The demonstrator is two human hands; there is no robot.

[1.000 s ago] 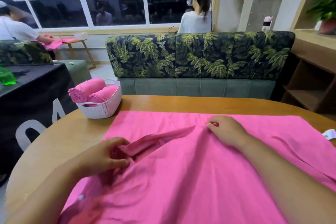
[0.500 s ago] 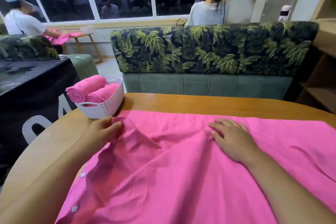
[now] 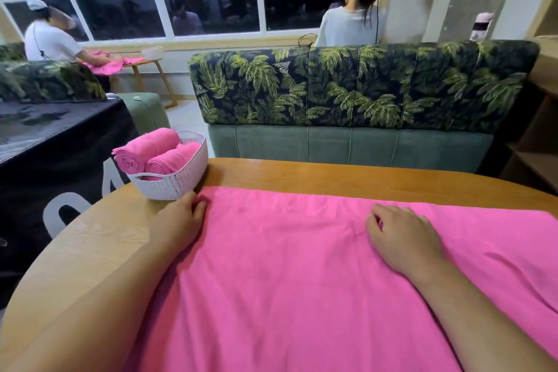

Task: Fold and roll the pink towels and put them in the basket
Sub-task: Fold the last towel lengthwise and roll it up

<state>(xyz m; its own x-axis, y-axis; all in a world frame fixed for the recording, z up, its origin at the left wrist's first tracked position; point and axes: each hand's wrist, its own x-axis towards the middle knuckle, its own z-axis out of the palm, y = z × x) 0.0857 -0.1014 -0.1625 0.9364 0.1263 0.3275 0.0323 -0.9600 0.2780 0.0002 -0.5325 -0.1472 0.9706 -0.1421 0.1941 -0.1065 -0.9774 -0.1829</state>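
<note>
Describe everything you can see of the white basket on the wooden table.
The white basket looks like plastic, with perforated walls, a smooth rim and a handle slot at the near end. It stands upright at the far left of the wooden table, near its edge. Two rolled pink towels lie side by side in it, their ends poking past the rim. The left hand lies just in front; contact cannot be told.
</note>
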